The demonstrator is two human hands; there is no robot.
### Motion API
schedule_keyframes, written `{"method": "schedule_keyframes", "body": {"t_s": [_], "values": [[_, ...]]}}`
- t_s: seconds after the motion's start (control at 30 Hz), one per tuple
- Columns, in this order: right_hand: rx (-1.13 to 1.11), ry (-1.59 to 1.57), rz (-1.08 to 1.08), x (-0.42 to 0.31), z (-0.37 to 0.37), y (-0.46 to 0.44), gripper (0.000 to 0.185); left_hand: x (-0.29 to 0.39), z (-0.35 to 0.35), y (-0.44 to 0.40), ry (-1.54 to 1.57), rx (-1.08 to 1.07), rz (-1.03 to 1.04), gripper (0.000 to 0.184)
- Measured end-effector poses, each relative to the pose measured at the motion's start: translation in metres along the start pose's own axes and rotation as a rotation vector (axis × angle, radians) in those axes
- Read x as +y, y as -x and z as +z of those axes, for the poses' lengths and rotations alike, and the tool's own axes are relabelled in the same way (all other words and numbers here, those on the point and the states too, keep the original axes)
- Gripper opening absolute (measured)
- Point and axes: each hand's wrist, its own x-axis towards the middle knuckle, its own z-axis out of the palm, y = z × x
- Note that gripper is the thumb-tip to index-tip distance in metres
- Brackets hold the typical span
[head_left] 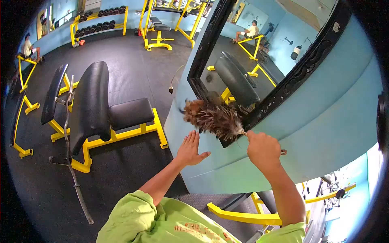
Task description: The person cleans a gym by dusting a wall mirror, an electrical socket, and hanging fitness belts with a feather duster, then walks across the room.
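My right hand (264, 150) is closed round the handle of a brown feather duster (214, 118). The duster's feathers lie against the lower corner of a black-framed mirror (243, 60), over the frame and part of the glass. A short end of the handle sticks out past my fist on the right. My left hand (190, 150) rests on the light blue wall (231, 172) below and left of the duster, with its fingers stretched out and nothing in it.
A black padded bench with a yellow frame (131, 113) stands at the left, a bent metal bar (69, 162) beside it. Behind are a dumbbell rack (99, 26) and a seated person (28, 47). A plug (171, 89) hangs left of the mirror. Yellow-framed equipment (243, 215) stands below.
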Motion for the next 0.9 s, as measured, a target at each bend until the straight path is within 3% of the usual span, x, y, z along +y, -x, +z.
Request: {"method": "schedule_keyframes", "body": {"t_s": [0.1,0.6,0.77,0.9], "values": [[0.115,-0.083,0.019,-0.01,0.012,0.008,0.018,-0.017,-0.012,0.0,-0.049,0.008,0.019,0.098],[0.084,-0.008,0.051,0.02,0.033,0.083,0.027,0.008,0.024,0.001,-0.085,-0.064,0.022,0.099],[0.046,0.012,0.047,0.036,0.038,0.11,0.035,0.008,0.038,0.001,0.002,0.101,0.023,0.094],[0.051,0.021,0.05,0.041,0.036,0.135,0.038,0.007,0.047,0.002,-0.016,0.093,0.022,0.094]]}}
